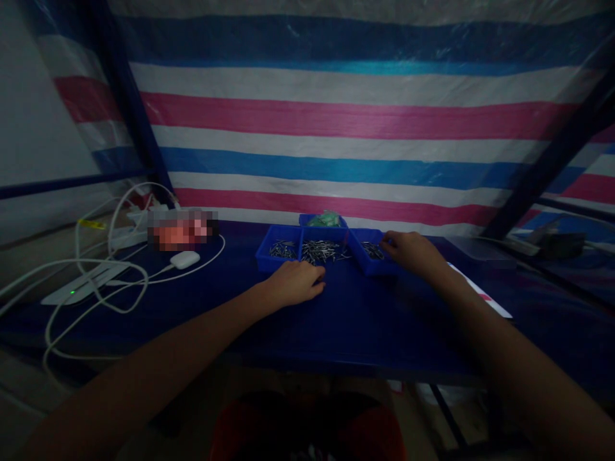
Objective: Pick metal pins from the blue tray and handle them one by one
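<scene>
My left hand (296, 282) rests low over the table just in front of a pile of thin metal pieces (319, 250), its fingers curled in; anything between them is too small to make out. My right hand (407, 248) is at the right rim of the right blue bin (382, 266), fingers pinched together, and I cannot see what they hold. Small metal pieces, like nails or screws, lie in that bin and in the left blue bin (263, 261). The pile sits between these two bins. Behind it, another blue bin (303, 220) holds a greenish plastic bag (327, 219).
White cables (144, 282), a flat white device (79, 285) with a green light and a small white box (185, 259) crowd the left. A white sheet (480, 291) lies under my right forearm. Blue frame posts and a striped tarp (336, 121) bound the dark blue table (346, 333).
</scene>
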`<state>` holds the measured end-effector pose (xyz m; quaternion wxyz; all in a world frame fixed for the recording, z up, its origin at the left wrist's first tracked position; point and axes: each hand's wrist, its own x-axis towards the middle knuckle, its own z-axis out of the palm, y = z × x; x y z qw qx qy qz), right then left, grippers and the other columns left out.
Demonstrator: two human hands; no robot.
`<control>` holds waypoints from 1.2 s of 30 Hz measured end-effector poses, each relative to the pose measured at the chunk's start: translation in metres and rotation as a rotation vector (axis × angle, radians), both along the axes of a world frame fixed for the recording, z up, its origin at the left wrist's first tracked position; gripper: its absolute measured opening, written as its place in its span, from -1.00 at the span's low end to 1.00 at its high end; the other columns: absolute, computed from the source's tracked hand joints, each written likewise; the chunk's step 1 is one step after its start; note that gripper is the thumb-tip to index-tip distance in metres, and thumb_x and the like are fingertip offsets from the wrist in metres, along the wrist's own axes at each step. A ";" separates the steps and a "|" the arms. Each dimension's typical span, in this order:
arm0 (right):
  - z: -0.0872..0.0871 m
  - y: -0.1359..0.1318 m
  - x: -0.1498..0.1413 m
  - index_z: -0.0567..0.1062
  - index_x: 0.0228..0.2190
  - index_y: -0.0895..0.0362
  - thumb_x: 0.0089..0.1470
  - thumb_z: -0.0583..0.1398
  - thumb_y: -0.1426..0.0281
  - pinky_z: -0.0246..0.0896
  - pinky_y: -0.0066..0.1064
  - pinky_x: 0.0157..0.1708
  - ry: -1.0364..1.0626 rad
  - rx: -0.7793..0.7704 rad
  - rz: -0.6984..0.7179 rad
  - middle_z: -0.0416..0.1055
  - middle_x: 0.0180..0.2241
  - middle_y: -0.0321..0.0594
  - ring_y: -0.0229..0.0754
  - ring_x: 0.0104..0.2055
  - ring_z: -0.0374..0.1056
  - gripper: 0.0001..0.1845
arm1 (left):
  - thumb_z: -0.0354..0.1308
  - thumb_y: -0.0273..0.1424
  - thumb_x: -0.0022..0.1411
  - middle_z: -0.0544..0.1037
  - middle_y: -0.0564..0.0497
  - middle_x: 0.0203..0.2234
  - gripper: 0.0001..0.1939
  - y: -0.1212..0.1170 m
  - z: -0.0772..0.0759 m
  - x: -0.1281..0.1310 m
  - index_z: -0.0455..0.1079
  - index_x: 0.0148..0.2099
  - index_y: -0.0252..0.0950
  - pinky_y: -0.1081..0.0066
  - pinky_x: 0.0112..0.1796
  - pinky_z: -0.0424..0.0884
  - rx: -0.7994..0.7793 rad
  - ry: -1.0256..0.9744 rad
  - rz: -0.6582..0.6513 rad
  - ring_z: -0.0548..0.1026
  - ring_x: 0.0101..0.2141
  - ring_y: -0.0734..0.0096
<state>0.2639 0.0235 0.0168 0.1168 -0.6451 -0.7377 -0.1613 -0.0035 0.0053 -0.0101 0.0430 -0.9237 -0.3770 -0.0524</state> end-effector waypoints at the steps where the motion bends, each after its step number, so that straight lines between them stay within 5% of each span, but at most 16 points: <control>1: 0.000 0.000 0.000 0.44 -0.34 0.11 0.01 -0.01 0.24 0.02 -0.36 -0.54 0.006 0.003 0.000 0.42 -0.48 -0.12 -0.13 -0.49 0.30 -0.69 | -0.11 -0.24 0.17 0.47 -0.04 -0.45 -0.74 0.000 0.000 0.000 0.32 -0.24 -0.27 0.40 -0.47 0.27 0.000 0.000 -0.001 0.42 -0.44 0.32; 5: 0.004 -0.003 -0.006 0.43 -0.34 0.13 0.02 -0.02 0.26 0.06 -0.35 -0.49 0.049 0.037 0.059 0.43 -0.46 -0.12 -0.13 -0.46 0.30 -0.70 | -0.11 -0.26 0.18 0.47 -0.05 -0.44 -0.73 0.000 0.000 0.000 0.32 -0.24 -0.29 0.40 -0.47 0.27 -0.002 0.001 -0.011 0.42 -0.43 0.33; 10: 0.011 -0.018 -0.034 0.41 -0.30 0.15 0.05 -0.01 0.33 0.12 -0.38 -0.39 0.198 0.051 0.354 0.41 -0.38 -0.14 -0.18 -0.39 0.30 -0.73 | -0.11 -0.25 0.18 0.47 -0.05 -0.44 -0.73 0.000 -0.001 0.000 0.32 -0.24 -0.28 0.41 -0.47 0.27 0.002 0.004 -0.009 0.42 -0.43 0.32; 16: -0.013 -0.029 -0.065 0.37 -0.16 0.17 0.07 -0.02 0.40 0.11 -0.32 -0.18 0.118 -0.165 0.574 0.37 -0.19 -0.08 -0.13 -0.16 0.28 -0.70 | -0.10 -0.27 0.17 0.47 -0.04 -0.45 -0.76 -0.001 -0.001 0.000 0.31 -0.24 -0.27 0.42 -0.48 0.26 0.012 0.000 -0.009 0.43 -0.43 0.32; 22: -0.038 -0.024 -0.070 0.18 0.04 0.26 0.09 -0.05 0.25 0.09 -0.20 -0.10 0.063 -0.240 0.378 0.14 0.04 0.10 0.02 -0.01 0.18 -0.48 | -0.10 -0.26 0.17 0.47 -0.02 -0.46 -0.77 -0.002 0.000 0.000 0.30 -0.25 -0.26 0.42 -0.49 0.26 0.019 -0.001 -0.016 0.43 -0.44 0.31; 30: -0.038 -0.022 -0.071 0.25 -0.02 0.26 0.11 -0.08 0.20 0.11 -0.22 -0.11 0.072 -0.260 0.332 0.25 -0.04 0.08 0.01 -0.04 0.23 -0.50 | -0.12 -0.25 0.17 0.46 -0.02 -0.46 -0.75 0.001 -0.003 0.000 0.30 -0.24 -0.25 0.43 -0.50 0.26 0.031 -0.001 -0.022 0.43 -0.43 0.31; 36: -0.041 -0.020 -0.071 0.14 0.06 0.26 0.08 -0.06 0.19 0.09 -0.15 -0.09 0.060 -0.220 0.269 0.09 0.07 0.11 0.07 0.01 0.15 -0.43 | -0.12 -0.25 0.18 0.46 -0.03 -0.45 -0.74 0.001 -0.003 0.001 0.30 -0.23 -0.26 0.41 -0.44 0.27 0.007 0.012 -0.007 0.42 -0.43 0.34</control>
